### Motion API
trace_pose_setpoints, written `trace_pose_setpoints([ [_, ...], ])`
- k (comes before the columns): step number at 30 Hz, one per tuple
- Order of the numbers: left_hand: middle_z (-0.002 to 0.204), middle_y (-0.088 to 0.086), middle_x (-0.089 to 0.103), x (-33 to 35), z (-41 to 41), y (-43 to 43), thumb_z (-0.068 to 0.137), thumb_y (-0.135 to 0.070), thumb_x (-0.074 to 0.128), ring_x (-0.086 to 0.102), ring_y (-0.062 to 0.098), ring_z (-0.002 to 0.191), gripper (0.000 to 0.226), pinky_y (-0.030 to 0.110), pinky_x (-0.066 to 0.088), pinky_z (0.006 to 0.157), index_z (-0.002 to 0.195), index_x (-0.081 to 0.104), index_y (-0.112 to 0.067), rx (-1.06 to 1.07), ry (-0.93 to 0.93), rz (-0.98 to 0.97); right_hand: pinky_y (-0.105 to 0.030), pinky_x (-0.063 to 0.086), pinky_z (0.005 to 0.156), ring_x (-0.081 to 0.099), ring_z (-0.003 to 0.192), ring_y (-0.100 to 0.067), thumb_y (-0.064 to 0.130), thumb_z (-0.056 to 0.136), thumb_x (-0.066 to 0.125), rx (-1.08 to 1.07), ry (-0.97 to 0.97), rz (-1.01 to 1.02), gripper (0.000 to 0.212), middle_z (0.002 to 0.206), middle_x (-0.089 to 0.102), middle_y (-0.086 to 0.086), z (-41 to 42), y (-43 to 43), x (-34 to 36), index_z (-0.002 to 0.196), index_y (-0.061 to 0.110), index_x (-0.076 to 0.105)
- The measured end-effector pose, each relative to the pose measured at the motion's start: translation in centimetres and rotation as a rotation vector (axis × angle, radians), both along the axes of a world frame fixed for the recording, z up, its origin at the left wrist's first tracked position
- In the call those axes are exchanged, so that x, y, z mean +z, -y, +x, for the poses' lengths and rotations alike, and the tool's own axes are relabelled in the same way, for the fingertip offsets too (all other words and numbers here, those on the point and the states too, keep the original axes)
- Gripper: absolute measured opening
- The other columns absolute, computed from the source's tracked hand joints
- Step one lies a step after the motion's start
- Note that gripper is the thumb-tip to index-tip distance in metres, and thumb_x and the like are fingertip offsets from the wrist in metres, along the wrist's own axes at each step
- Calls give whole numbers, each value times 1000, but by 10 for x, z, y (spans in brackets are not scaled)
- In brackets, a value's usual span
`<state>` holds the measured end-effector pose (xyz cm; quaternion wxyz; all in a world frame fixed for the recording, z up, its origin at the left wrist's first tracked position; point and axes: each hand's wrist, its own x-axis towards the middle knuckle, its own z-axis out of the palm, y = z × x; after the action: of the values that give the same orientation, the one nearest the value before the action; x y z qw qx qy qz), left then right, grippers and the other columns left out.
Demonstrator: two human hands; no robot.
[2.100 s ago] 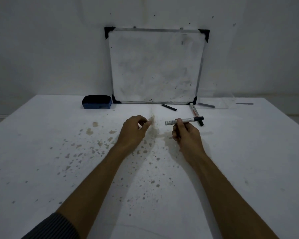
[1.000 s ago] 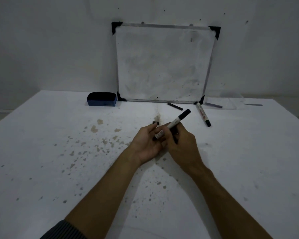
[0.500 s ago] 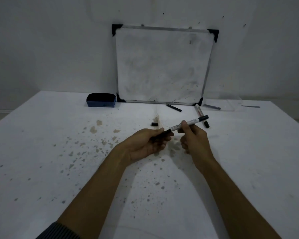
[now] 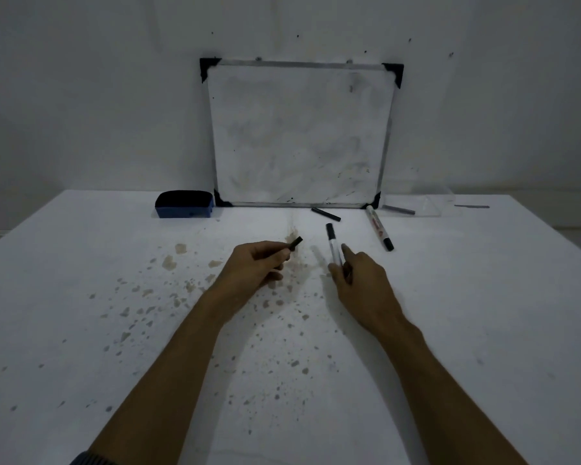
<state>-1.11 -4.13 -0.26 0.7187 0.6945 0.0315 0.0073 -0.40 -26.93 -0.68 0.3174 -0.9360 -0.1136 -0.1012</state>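
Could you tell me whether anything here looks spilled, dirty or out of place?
Yes. Brownish stains speckle the middle of the white table, like a dried spill. The whiteboard propped at the back is smeared grey, not wiped clean. A white marker lies loose at its foot.

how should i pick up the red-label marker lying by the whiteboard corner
Pinch the red-label marker at mid-barrel from above, squeezing its left and right sides. It lies flat on the table, running away from you with nothing touching it, so both long sides are exposed.
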Motion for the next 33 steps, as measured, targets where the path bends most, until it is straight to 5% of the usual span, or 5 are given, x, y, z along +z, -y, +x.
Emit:
trace_pose_setpoints([
  [12,98,-5,76,-6,-12,37,100,-34,66,69,11,74,24,24,58,69,117,75,-19,171,231,469,-21,44,80,59,93,-14,46,91,72,-91,-66,79,48,120,61,-6,-13,-5,5,125,12,67],
  [17,65,-17,72,13,-12,56,104,-30,61,64,0,54,18,20,53,52,96,76,-24,132,243,434,-26,49,82,67,98,-16,51,92,68,-195,-127,220,40,112,72,-4,-14,36,24,116,19,74],
  [23,94,-5,76,45,28,114,101,-20,63,71,11,84,18,23,55,78,111,77,-21,-47,302,583,-29,48,87,68,107,-28,33,95,66,-365,-96,119,28,117,73,-10,34,122,35,114,14,74],
  [29,103,-5,73,77,105,171,97,-19,67,65,5,92,22,-1,41,71,117,76,-17,-133,389,740,-47,25,117,37,145,-31,73,88,55,-360,-130,-223,78,157,45,-7,67,174,12,148,24,50],
  [33,111,4,76,92,171,205,96,-20,68,68,12,89,22,13,51,74,116,74,-13,-161,386,809,-49,17,121,25,152,-28,77,91,36,-339,-67,-305,81,164,34,-5,79,177,-6,153,25,41],
])
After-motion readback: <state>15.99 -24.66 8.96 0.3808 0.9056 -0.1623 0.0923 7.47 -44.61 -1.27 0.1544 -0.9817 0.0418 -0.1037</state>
